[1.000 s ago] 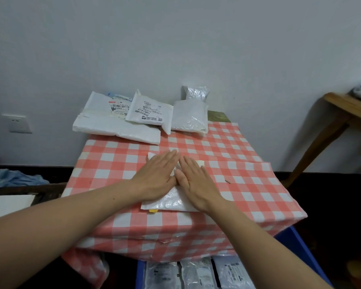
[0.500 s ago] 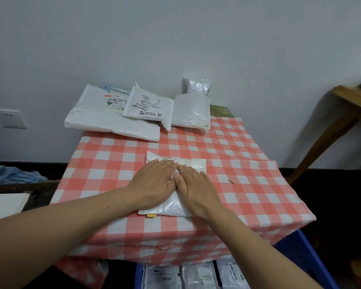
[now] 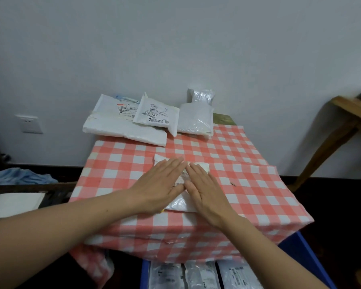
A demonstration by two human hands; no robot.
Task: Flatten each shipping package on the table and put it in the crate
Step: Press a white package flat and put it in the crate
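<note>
Saw checked-cloth table point(image 3: 248, 184), blue crate point(image 3: 304, 255) below its near edge holding flat packages point(image 3: 198, 274). Found piled packages point(image 3: 123, 130) at far edge. Pressed white package point(image 3: 179, 202) near front edge under left hand point(image 3: 161, 184) and right hand point(image 3: 206, 195), both flat, fingers straight.

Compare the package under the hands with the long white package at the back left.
The package under the hands lies near the front edge, pressed by the left hand and right hand; the long white package sits at the back, no hand on it. The pressed one is smaller; the long one is bigger, with a labelled package overlapping it. Both are white, on the checked cloth.
</note>
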